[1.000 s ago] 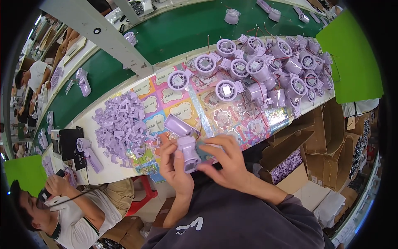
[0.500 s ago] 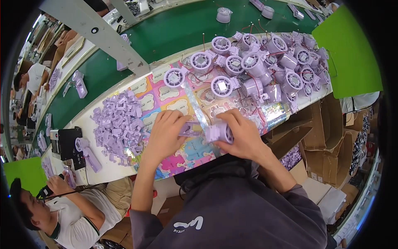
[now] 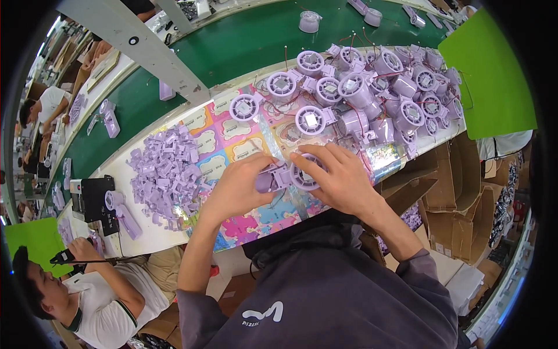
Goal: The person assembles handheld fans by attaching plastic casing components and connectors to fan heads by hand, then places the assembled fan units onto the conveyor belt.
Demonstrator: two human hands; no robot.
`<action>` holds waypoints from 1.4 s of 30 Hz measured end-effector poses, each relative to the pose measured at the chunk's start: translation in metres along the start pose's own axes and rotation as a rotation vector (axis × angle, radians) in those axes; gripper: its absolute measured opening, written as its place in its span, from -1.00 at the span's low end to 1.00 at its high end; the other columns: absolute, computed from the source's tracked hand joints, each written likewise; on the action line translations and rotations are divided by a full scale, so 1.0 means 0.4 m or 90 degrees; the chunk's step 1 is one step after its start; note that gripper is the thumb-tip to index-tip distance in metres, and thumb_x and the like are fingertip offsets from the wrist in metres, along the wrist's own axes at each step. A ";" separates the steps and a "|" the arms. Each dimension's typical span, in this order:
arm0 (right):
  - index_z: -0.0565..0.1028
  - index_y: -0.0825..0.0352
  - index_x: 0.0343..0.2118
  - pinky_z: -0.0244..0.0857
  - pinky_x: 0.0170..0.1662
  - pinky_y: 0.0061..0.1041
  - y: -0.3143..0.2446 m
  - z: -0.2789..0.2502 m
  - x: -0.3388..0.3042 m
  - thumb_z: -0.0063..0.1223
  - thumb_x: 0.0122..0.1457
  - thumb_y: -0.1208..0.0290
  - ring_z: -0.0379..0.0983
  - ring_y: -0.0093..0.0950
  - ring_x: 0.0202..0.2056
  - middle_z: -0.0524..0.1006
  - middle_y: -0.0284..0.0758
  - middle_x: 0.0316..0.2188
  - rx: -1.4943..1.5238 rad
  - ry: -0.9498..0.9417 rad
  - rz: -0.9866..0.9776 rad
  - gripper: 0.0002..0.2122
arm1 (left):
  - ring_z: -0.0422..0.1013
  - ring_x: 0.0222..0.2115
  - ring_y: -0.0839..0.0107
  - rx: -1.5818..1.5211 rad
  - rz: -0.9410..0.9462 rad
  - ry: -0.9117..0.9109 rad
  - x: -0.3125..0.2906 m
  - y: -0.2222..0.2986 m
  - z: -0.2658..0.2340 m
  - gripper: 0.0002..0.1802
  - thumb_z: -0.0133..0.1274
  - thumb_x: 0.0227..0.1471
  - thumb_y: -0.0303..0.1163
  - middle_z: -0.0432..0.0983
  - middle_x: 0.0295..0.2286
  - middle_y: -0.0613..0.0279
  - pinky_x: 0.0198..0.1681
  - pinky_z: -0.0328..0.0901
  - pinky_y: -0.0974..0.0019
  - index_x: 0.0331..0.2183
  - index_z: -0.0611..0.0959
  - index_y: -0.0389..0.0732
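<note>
Above the middle of the bench, my left hand (image 3: pixel 239 187) is closed around a light purple plastic handle part (image 3: pixel 268 180). My right hand (image 3: pixel 343 181) grips a round purple fan housing (image 3: pixel 302 176), its spoked face turned upward and its rim partly under my fingers. Both parts meet end to end between my hands; whether they are locked together I cannot tell. Beyond my hands, two round housings with square pale centres, one to the left (image 3: pixel 244 107) and one to the right (image 3: pixel 311 120), lie on the colourful printed sheet (image 3: pixel 247 148).
Small purple clips form a pile (image 3: pixel 165 174) on the left. Many wired fan housings are heaped (image 3: pixel 378 87) at the right. A green conveyor belt (image 3: pixel 244 52) runs behind, past a metal post (image 3: pixel 139 46). A co-worker (image 3: pixel 110 285) sits at the left; cardboard boxes (image 3: pixel 459 192) stand right.
My hands have drawn closer, bringing the handle part against the housing. The housing has turned from its side to spoked face up. Parts on the belt have shifted slightly.
</note>
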State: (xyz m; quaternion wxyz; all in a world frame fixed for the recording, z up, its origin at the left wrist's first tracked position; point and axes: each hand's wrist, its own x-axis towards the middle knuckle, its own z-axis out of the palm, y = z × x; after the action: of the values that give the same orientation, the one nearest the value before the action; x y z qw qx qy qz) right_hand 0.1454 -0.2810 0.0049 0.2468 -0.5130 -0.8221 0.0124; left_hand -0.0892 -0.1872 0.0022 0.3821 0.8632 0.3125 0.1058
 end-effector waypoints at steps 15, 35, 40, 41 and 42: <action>0.54 0.20 0.06 0.45 -0.29 -0.44 -0.025 -0.073 0.032 0.20 -0.10 0.54 0.43 -0.34 -0.22 0.50 -0.32 -0.06 0.016 -0.012 -0.024 -0.46 | 0.56 -0.22 0.40 -0.340 -0.054 0.107 -0.037 0.024 0.042 -0.54 0.35 -0.03 -0.51 0.66 -0.20 -0.01 -0.13 0.43 0.34 -0.06 0.65 -0.43; 0.51 0.29 -0.38 0.42 -0.31 -0.31 0.024 0.225 -0.065 0.23 0.05 0.48 0.53 -0.26 -0.40 0.54 -0.27 -0.46 0.206 0.111 0.147 -0.89 | 0.60 -0.19 0.00 -0.162 -0.504 0.639 0.568 -0.417 -0.227 -0.51 0.35 -0.17 -0.09 0.68 -0.27 -0.12 -0.04 0.44 0.11 -0.30 0.77 -0.34; 0.51 0.30 -0.39 0.44 -0.33 -0.34 0.022 0.223 -0.047 0.21 0.05 0.49 0.55 -0.26 -0.43 0.56 -0.28 -0.47 0.221 0.133 0.177 -0.90 | 0.53 -0.06 -0.09 -0.129 -0.434 0.740 0.587 -0.510 -0.236 -0.21 0.35 -0.19 -0.12 0.57 -0.11 -0.33 0.02 0.39 0.10 0.03 0.59 -0.43; 0.51 0.31 -0.39 0.45 -0.34 -0.34 0.022 0.223 -0.044 0.21 0.06 0.49 0.56 -0.27 -0.43 0.56 -0.28 -0.47 0.215 0.131 0.167 -0.90 | 0.49 -0.02 -0.11 -0.059 -0.469 0.704 0.561 -0.513 -0.239 0.00 0.37 -0.19 -0.13 0.50 -0.03 -0.34 0.03 0.37 0.10 0.21 0.36 -0.42; 0.50 0.31 -0.39 0.45 -0.33 -0.34 0.024 0.220 -0.047 0.21 0.06 0.48 0.56 -0.27 -0.43 0.56 -0.28 -0.47 0.211 0.116 0.178 -0.90 | 0.47 -0.02 -0.07 -0.074 -0.412 0.726 0.534 -0.471 -0.224 0.00 0.37 -0.17 -0.16 0.49 -0.02 -0.28 0.05 0.36 0.10 0.23 0.33 -0.40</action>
State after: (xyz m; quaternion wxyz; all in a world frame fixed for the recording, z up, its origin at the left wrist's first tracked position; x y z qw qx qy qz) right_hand 0.1232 -0.2721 -0.0826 0.3971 -0.5729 -0.7042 0.1350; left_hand -0.0462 0.0953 -0.0851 0.2151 0.5123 0.7036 0.4431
